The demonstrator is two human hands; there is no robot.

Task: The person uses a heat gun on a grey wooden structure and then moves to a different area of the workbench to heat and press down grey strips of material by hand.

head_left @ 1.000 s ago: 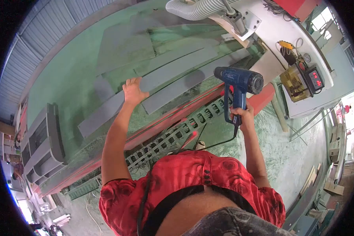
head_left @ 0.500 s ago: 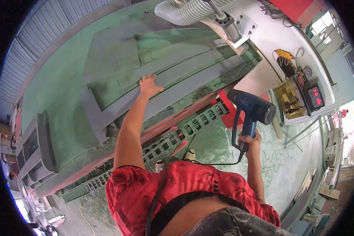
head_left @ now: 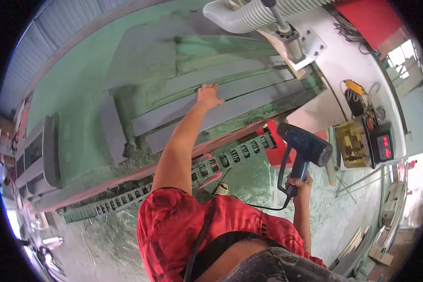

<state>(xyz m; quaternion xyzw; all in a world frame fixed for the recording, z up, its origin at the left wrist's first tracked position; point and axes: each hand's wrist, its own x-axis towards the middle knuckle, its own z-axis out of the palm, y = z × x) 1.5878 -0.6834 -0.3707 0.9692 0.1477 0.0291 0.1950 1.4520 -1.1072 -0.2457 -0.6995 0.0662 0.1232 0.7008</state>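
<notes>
On the green machine bed point(head_left: 75, 94), my left hand point(head_left: 207, 96) lies flat and open, palm down, fingers spread on the upper grey strip point(head_left: 254, 84). My arm is stretched across the red edge rail to reach it. A second grey strip point(head_left: 249, 105) lies just beside the first one on the near side, running parallel to it. More grey offcuts sit further left on the bed, with dust and chips around them.

My right hand point(head_left: 300, 184) is closed tight around the handle of the blue heat gun point(head_left: 305, 145). The gun is off the bed, held upright over the floor beside the machine, close to the black cable chain point(head_left: 221, 162). The barrel points roughly toward the rail (can't tell if it's running). Its black cord point(head_left: 263, 207) loops down past my red shirt.

A ribbed white hose point(head_left: 254, 14) runs along the top. The yellow box and the controller with red digits point(head_left: 384, 146) are on the white panel to my right.
</notes>
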